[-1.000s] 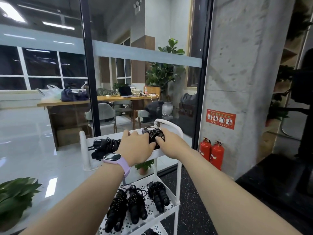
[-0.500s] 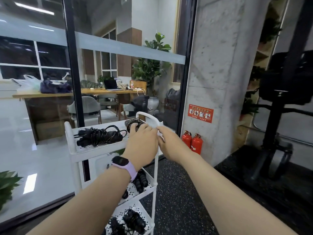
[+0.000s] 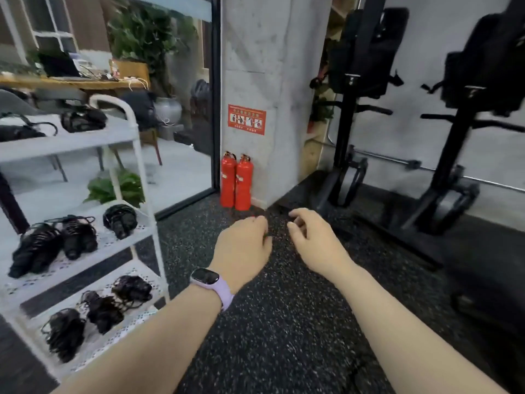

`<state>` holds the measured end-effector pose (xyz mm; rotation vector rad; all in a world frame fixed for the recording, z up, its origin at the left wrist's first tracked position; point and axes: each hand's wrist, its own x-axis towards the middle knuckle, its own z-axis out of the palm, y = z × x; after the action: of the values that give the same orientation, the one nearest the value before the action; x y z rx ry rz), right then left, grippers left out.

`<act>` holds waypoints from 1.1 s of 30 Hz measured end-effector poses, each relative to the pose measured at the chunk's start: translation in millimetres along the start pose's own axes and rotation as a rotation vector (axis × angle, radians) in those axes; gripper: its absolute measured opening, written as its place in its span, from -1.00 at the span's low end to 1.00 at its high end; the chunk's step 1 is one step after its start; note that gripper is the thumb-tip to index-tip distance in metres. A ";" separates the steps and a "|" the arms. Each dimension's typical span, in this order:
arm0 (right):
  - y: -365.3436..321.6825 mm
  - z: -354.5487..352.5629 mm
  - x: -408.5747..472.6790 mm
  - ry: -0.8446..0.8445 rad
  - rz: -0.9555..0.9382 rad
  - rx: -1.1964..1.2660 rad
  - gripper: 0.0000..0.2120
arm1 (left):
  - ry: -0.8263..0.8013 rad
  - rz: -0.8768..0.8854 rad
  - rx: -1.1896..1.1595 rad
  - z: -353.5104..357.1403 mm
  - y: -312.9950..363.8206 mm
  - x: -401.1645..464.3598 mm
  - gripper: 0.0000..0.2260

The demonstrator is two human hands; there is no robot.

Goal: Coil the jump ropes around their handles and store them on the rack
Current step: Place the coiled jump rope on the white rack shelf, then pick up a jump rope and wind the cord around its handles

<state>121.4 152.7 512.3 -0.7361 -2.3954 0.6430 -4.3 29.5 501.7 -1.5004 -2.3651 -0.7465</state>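
Head view, hands [image 3: 279, 243] empty, rack [image 3: 71, 143] left

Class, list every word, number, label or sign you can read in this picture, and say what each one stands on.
Nothing can be read.
Red sign on the concrete pillar: white figures and lines of text, too blurred to read.
Two red fire extinguishers: small labels, too small to read.
Watch on the left wrist: dark screen, no text.

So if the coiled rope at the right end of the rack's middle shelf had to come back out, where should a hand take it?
Take the coiled rope across its wrapped middle, coming from above: the cord is wound round the handles into one thick bundle, so gripping there keeps the coils together. The shelf edge stands open in front of it, and the next bundle lies apart.
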 end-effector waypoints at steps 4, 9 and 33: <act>92.2 8.9 -69.7 0.013 0.154 0.011 -0.78 | -0.098 -0.024 -0.077 88.3 27.4 -39.6 -0.85; 187.4 38.7 -137.5 0.013 0.322 0.051 -0.82 | -0.219 -0.046 -0.126 187.4 36.8 -80.9 -0.82; 478.3 270.4 -392.5 -0.394 1.025 0.043 -0.64 | -0.827 -0.196 -0.025 567.6 48.4 -298.4 -0.71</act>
<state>399.7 187.5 -102.0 -1.9942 -2.1741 1.3145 208.7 121.9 -98.0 -1.8565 -3.1218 -0.1814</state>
